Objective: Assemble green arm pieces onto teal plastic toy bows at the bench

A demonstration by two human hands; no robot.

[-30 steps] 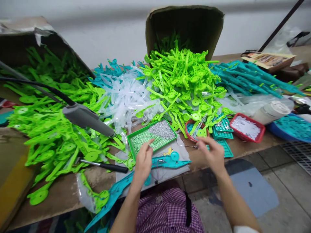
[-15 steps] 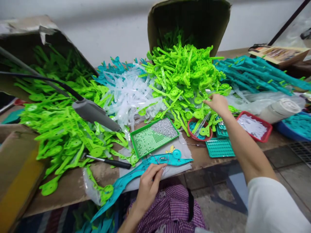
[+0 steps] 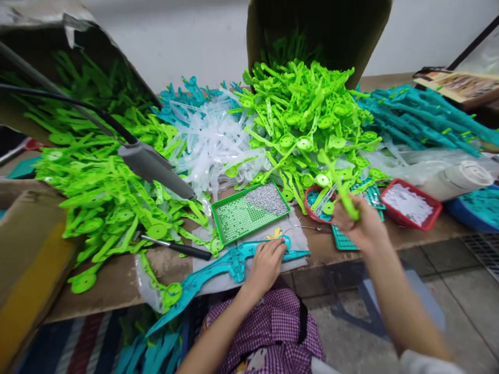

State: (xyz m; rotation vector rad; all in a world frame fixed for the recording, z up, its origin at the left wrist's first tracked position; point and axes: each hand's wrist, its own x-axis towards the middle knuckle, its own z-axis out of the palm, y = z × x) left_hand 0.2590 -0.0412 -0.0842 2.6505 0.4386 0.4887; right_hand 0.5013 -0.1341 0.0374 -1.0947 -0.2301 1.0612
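Observation:
A long, curved blue plastic part lies along the table's front edge on a pale cloth. My left hand rests over its right portion with fingers bent and pressed together on it, hiding what lies beneath. Held up above the right side of the table, a bright green plastic piece is gripped in my right hand, fingers wrapped round its lower end. Close behind the blue part stands a green tray of tiny metal pieces. A small yellow part sits beside my left fingers.
Large heaps of green pieces spill from cardboard boxes. A grey hanging tool juts in from the left. A black-handled hammer, a screwdriver, a red basket and a red tray of white pieces surround the work area.
My right hand has come back from the green heap toward me, now with a green piece. My left hand has shifted right along the blue part and covers its metal bits.

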